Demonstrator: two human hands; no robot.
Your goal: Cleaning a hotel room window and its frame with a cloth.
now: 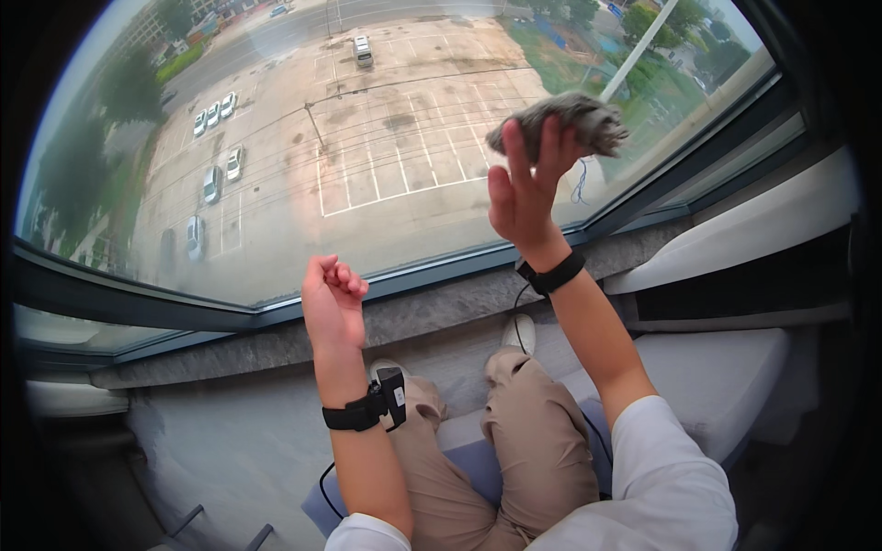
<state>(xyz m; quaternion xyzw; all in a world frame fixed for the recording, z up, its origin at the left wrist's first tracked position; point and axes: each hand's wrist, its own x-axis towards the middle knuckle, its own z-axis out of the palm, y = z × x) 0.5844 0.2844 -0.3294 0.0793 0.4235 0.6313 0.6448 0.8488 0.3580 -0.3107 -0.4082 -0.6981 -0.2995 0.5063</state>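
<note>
My right hand (pixel 530 186) is raised in front of a large window pane (pixel 386 165), its fingers spread over a bunched grey cloth (pixel 568 124). The cloth appears pressed against the glass at the upper right; the contact itself is hidden. My left hand (pixel 334 299) is held up near the lower window frame (pixel 427 268), its fingers loosely curled. Nothing shows in it, and it seems apart from the glass.
A grey stone sill (pixel 413 313) runs below the frame. At the right are a light curtain (pixel 751 227) and a grey upholstered seat (pixel 710 386). Black straps with devices circle both wrists, and a thin cable (pixel 520 303) hangs beneath the right one. Outside lies a parking lot.
</note>
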